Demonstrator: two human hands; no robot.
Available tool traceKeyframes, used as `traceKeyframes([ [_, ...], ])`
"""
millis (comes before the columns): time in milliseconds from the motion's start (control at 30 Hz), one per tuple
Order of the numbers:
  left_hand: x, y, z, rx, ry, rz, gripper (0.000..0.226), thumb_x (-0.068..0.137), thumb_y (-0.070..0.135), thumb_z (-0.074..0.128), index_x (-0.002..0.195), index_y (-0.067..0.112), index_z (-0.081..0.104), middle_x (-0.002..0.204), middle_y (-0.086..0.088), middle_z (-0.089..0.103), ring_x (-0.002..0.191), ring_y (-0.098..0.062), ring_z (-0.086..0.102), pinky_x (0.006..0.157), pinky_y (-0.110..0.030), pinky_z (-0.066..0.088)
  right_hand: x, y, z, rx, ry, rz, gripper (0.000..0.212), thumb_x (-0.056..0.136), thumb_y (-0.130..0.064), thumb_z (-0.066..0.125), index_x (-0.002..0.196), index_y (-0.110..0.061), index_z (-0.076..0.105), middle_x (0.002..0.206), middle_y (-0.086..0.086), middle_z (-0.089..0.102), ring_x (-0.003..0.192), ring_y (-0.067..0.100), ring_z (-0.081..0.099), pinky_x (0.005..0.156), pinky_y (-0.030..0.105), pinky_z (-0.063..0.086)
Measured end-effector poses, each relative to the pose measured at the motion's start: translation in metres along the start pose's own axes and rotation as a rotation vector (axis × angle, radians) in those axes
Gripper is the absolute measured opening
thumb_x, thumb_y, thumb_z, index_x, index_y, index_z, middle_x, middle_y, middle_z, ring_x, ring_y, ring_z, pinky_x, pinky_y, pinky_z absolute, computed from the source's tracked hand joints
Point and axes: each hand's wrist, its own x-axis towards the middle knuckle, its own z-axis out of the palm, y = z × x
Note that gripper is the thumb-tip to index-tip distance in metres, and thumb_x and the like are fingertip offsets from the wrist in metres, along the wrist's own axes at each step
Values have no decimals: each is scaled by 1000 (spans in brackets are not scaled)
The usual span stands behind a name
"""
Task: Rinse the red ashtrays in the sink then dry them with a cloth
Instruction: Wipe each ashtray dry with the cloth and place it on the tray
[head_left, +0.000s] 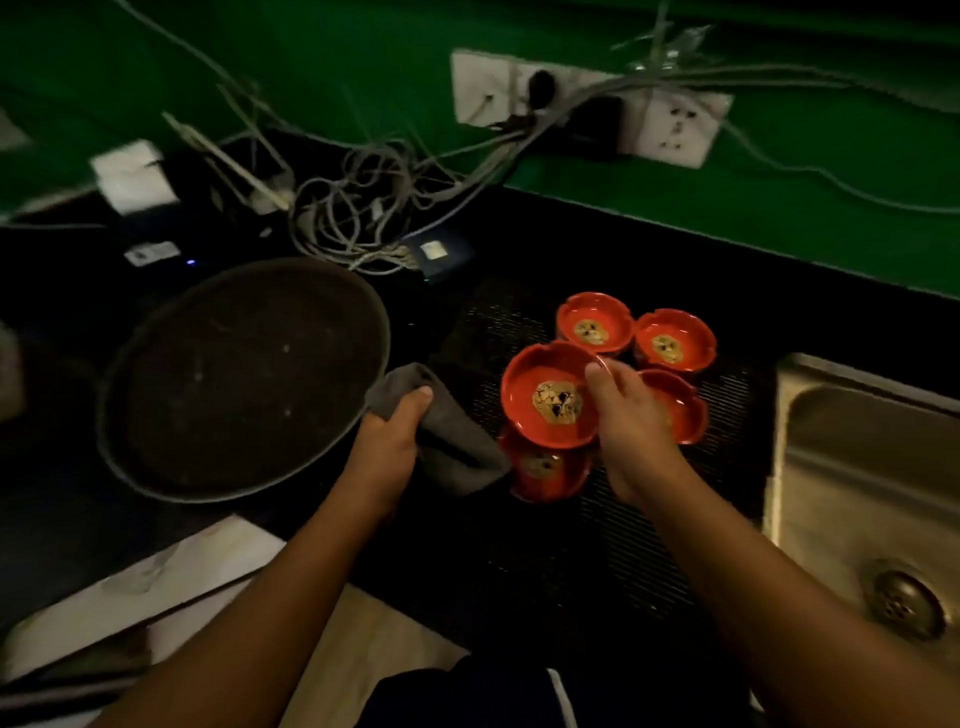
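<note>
Several red ashtrays with a gold emblem inside stand on a black ribbed mat (613, 545) left of the steel sink (852, 467). My right hand (631, 421) grips the rim of one red ashtray (545, 400), held tilted above the others. Directly under it sits another ashtray (545, 470), and two more (595, 322) (675, 340) stand behind. A further ashtray (685, 410) is partly hidden by my right hand. My left hand (389, 441) clutches a grey cloth (452, 441) just left of the ashtrays.
A large dark round tray (244, 379) lies to the left on the black counter. Behind it are tangled cables (358, 208), small devices and wall sockets (670, 124) on a green wall. The sink drain (904, 605) is at the lower right.
</note>
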Motion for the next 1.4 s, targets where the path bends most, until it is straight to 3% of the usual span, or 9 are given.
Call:
traceKeyframes([
  [200,19,-3,-77,-45,151,-114,11,96,23,50,92,22,60,97,-8,63,88,-19,59,79,-33,46,52,-8,125,-467,-160,-212,24,100,-41,40,109,-22,51,101,-3,58,90,11,58,65,26,45],
  [400,31,-16,-124,-67,246,-148,9,96,22,51,97,23,60,107,-8,64,98,-20,60,91,-37,47,89,20,220,-903,-309,-313,35,100,-31,44,125,-9,55,126,16,49,102,26,54,80,22,34],
  [567,39,-24,-135,-93,245,-172,9,96,23,53,103,27,57,109,-1,62,105,-17,59,97,-35,45,96,41,250,-1043,-366,-455,32,99,-26,45,119,-5,59,120,18,52,105,30,55,82,26,38],
  [667,44,-23,-135,-90,236,-173,18,96,24,53,114,23,54,109,2,61,102,-12,58,90,-29,46,98,44,262,-1085,-368,-464,32,100,-28,43,118,-6,58,119,16,51,104,29,55,83,32,43],
  [833,46,-21,-132,-88,192,-203,14,95,27,54,108,28,56,107,5,62,99,-9,59,82,-23,47,108,43,255,-1366,-309,-549,33,98,-33,41,116,-13,59,117,13,60,109,32,53,85,41,45],
  [967,42,-21,-129,-40,110,-207,13,94,27,54,106,27,61,104,4,67,97,-9,63,83,-24,49,108,37,245,-1319,-297,-461,43,97,-43,42,133,-22,49,135,9,51,125,32,41,100,45,33],
  [1067,44,-17,-123,-40,100,-189,8,94,25,56,96,25,63,100,2,69,94,-11,65,81,-24,51,103,37,232,-1362,-331,-443,43,95,-46,44,130,-22,53,134,10,51,124,34,41,100,44,32],
  [1233,47,-14,-117,-50,92,-191,8,93,23,59,93,22,67,87,3,73,83,-10,69,76,-27,52,102,36,241,-1352,-332,-349,28,94,-32,47,105,-13,64,108,11,64,104,32,59,79,36,43],
  [1400,45,-17,-124,5,66,-189,8,93,24,58,91,23,66,90,2,73,84,-10,70,73,-23,52,106,40,256,-1188,-253,-222,25,93,-22,49,102,-5,64,103,17,65,94,34,64,69,33,46],
])
